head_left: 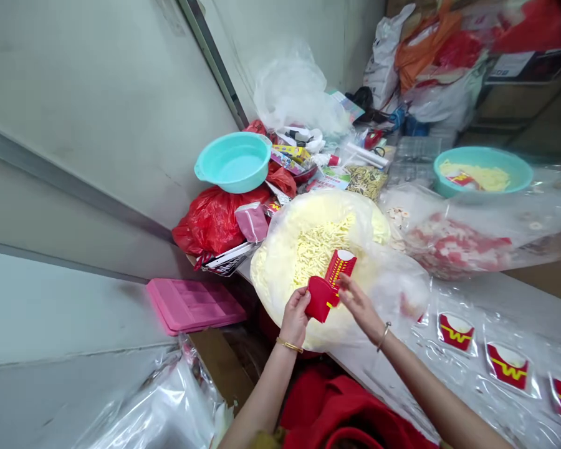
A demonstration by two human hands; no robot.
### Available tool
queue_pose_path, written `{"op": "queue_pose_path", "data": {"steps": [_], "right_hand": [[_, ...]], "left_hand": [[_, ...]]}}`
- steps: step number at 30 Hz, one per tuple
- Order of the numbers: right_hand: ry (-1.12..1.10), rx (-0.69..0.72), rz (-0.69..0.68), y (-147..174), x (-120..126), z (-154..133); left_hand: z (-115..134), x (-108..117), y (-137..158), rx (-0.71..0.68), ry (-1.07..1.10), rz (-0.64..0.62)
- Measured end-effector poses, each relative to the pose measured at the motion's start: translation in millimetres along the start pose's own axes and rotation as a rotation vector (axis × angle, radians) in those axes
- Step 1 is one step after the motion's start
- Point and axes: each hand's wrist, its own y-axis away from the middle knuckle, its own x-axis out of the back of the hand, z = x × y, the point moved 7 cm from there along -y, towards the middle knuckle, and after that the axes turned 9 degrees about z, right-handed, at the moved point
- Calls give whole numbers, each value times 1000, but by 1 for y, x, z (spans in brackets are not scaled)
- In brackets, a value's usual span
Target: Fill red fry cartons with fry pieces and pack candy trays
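Red carton [318, 300] in the left hand [295, 318] above a bag [267, 293] of pale sticks [320, 246]: apparently a carton-handling step.
That grip clamps the carton's left edge between thumb and fingers; a yellow-patterned red piece [340, 267] sits just beyond and right of it, joined or not I cannot tell. The right hand [363, 313] has its fingers apart beside that piece, contact unclear. The next move likely calls for a steady left pinch.
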Motion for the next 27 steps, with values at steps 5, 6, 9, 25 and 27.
{"op": "queue_pose_path", "data": {"steps": [5, 6, 9, 25, 27], "right_hand": [[-196, -140, -81, 35, -33, 12], [-162, -133, -34, 32, -30, 13], [165, 26, 112, 17, -7, 7], [1086, 441, 6, 0, 24, 30], [1085, 405, 21, 0, 43, 41]], "left_hand": [[-34, -24, -8, 85, -195, -202], [-36, -25, -11, 42, -289, -224], [-20, -28, -27, -168, -518, -185], [-38, -58, -68, -248, -992, -399], [-39, -51, -79, -193, -949, -361]]}}
